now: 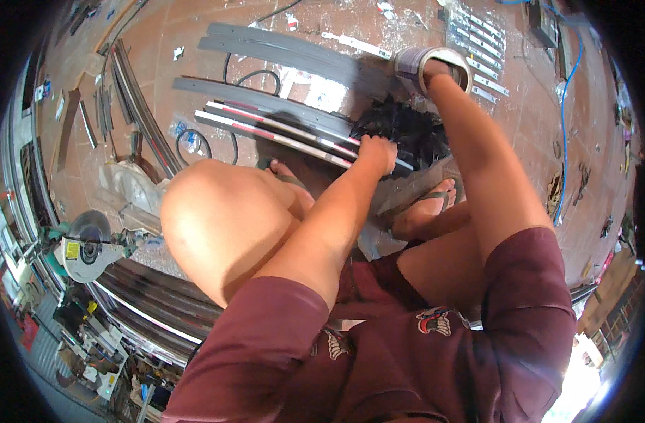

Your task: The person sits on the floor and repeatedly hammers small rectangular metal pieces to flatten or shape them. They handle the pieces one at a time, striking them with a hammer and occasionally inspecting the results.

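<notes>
My left hand [379, 154] is closed around a long, slim metal bar [287, 125] with a white and red face. A second bar [273, 138] of the same kind runs beside it, nearer to me. My right hand [436, 69] reaches into a round, open tub [410, 63] that lies tipped with its mouth toward me; its fingers are hidden inside. Between the two hands lies a crumpled black plastic bag [400, 123]. Wide grey profiles [273, 48] stretch leftward across the floor, and another grey profile [259, 99] lies just beyond the bars.
Several white metal strips [486, 51] lie in a row at the far right. A blue cable [565, 127] crosses the right side. A cut-off saw [89, 243] stands at the left near more long profiles [142, 106]. My sandalled foot [435, 201] is below the bag.
</notes>
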A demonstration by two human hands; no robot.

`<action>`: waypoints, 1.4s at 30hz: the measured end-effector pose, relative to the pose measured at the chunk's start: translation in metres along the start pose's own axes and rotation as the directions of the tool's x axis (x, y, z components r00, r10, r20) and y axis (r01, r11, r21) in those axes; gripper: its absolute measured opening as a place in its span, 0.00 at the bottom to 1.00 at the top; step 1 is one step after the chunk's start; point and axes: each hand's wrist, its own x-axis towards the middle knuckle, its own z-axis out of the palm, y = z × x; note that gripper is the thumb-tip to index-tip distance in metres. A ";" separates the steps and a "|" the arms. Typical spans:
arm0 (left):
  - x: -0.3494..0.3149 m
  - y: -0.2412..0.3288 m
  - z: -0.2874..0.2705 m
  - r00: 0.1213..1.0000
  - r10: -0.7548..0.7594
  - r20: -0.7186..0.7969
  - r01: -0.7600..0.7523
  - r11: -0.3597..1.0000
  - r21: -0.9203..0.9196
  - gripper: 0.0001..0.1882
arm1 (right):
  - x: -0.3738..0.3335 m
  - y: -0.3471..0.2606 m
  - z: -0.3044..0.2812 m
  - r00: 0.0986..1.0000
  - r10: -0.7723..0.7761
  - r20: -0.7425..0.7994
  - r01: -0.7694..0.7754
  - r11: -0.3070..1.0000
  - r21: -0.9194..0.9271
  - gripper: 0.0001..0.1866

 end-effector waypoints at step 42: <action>0.109 0.013 -0.007 0.967 -0.147 -0.207 -0.024 0.759 -0.650 0.20 | -0.074 -0.050 0.009 0.899 -0.056 0.435 0.202 0.933 -0.298 0.22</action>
